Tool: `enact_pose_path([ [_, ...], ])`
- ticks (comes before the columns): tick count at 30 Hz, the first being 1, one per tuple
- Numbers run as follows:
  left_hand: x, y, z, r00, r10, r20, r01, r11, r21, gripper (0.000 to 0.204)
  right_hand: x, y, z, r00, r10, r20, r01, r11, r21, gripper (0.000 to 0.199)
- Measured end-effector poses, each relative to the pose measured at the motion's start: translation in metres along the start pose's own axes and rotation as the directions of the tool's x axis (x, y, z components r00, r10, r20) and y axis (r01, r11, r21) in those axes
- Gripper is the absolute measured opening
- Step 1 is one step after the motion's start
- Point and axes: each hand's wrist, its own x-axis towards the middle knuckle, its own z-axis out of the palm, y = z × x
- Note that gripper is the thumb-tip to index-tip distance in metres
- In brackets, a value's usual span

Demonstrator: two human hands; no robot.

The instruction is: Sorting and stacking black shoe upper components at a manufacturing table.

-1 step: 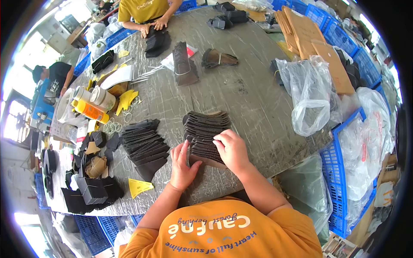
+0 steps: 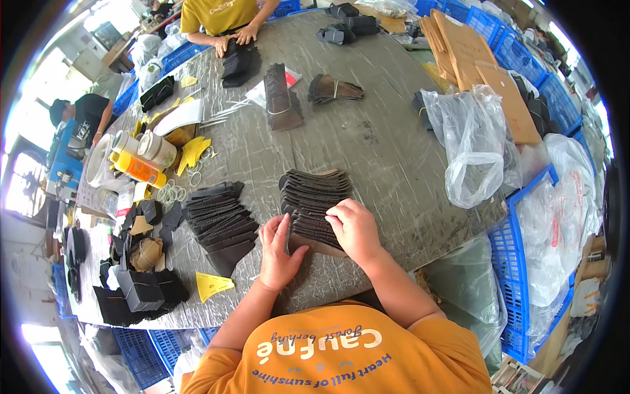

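In front of me on the table lies a fanned stack of dark brown-black cut pieces, overlapping like shingles; their material is hard to tell. My left hand rests against the stack's lower left side, fingers stretched and thumb apart at the near edge. At the right edge, my right hand is closed, with thumb and forefinger pinching the edge of the pieces. Its fingertips partly hide what they grip. To the left of my left hand sits a second fanned stack of black pieces.
Beyond are banded bundles of dark pieces. A yellow card, rubber bands and an orange-yellow bottle lie leftward. Plastic bags and a blue crate stand right. Across the table a person's hands touch black pieces.
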Motion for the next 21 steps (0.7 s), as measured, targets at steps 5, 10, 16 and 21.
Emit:
enact_pose_path([
  [5, 0.009, 0.001, 0.002, 1.000, 0.024, 0.002, -0.023, 0.975, -0.221, 0.100, 0.006, 0.001, 0.002, 0.997, -0.082, -0.002, 0.082, 0.996, -0.041, 0.007],
  [10, 0.007, -0.005, 0.008, 0.996, 0.078, 0.044, -0.067, 0.975, -0.214, 0.100, 0.010, -0.004, 0.013, 0.997, -0.080, 0.020, 0.079, 0.996, 0.039, 0.006],
  [16, 0.007, -0.007, 0.009, 0.997, 0.070, 0.021, -0.063, 0.968, -0.242, 0.098, 0.010, -0.006, -0.002, 0.984, -0.072, -0.162, 0.068, 0.997, -0.033, 0.018],
  [21, 0.021, -0.019, 0.003, 0.999, 0.026, -0.045, -0.043, 0.910, -0.412, 0.085, -0.019, 0.016, -0.012, 0.992, 0.063, -0.105, -0.078, 0.986, -0.148, 0.029],
])
